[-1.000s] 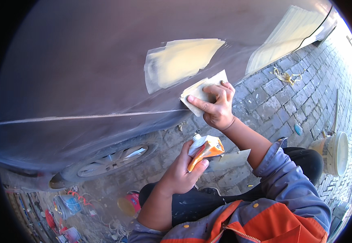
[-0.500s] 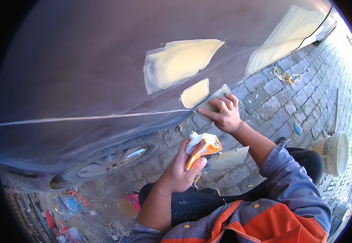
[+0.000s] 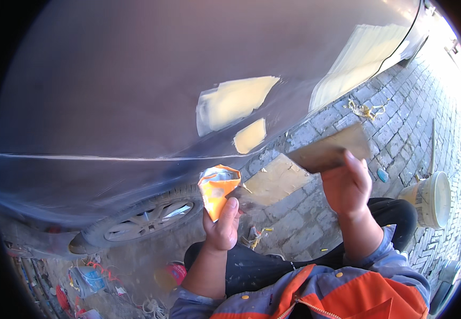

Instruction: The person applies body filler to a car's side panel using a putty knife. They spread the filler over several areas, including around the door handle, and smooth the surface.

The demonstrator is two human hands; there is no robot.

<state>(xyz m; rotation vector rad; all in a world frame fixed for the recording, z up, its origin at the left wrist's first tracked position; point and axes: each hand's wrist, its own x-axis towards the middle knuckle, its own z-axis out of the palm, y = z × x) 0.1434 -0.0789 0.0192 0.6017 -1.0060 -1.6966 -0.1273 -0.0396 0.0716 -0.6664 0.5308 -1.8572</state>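
- The left grip (image 3: 221, 232) is closing firmly, thumb pressing against fingers, and is holding two things: a crumpled orange packet (image 3: 214, 198) and the near end of a flat plate (image 3: 277, 183).
- The right grip (image 3: 349, 187) is pinching a thin, dark scraper (image 3: 327, 151) by its lower edge, the thumb lying along the face; motion is blurring the fingers, so exactly how tightly they are closing I cannot tell.
- The plate is lying to the right of the left grip, its long axis slanting up and to the right; cream paste is clinging to it in streaks.
- The scraper is reaching up and left from the right grip, its left end meeting the plate's far end in this view; whether they are touching I cannot tell. The right grip is standing nearer to that far end, the left grip to the packet end.
- The packet is showing a pale area, but no lettering is reading clearly.
- Farther off, the dark car side (image 3: 108, 101) is carrying a small cream patch (image 3: 250, 136) and, above it, a larger patch (image 3: 236, 105).
- A pale bucket (image 3: 417, 201) is standing beyond the right knee, its marking being too small to read.
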